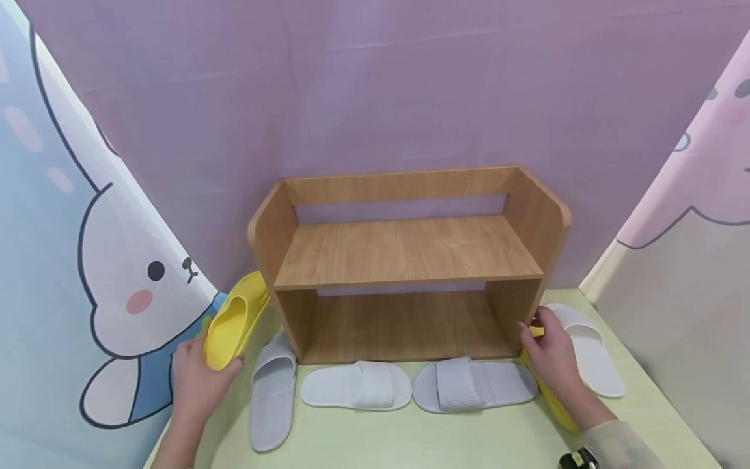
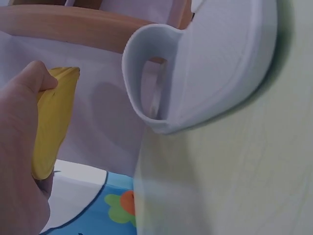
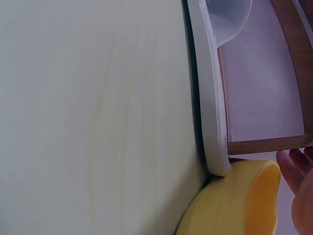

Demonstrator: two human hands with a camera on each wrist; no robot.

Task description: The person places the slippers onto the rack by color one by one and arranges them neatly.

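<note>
My left hand [image 1: 202,378] holds a yellow clog [image 1: 234,322] by its heel end, left of the wooden shelf. In the left wrist view, thumb and fingers pinch the clog [image 2: 56,125] above the table. My right hand [image 1: 553,355] is at the shelf's right front corner, over a second yellow clog [image 1: 556,400], partly hidden beneath it. In the right wrist view, that clog [image 3: 220,205] rests on the table against a slipper's end. The right fingers [image 3: 291,169] are spread from the thumb beside the clog's opening, with a gap showing.
The two-tier wooden shelf [image 1: 410,251] stands against a purple cloth. Before it lie a white slipper [image 1: 331,385] and a grey slipper [image 1: 504,382], both sideways. Another grey slipper [image 1: 272,410] lies at the left, and a white slipper [image 1: 597,365] at the right.
</note>
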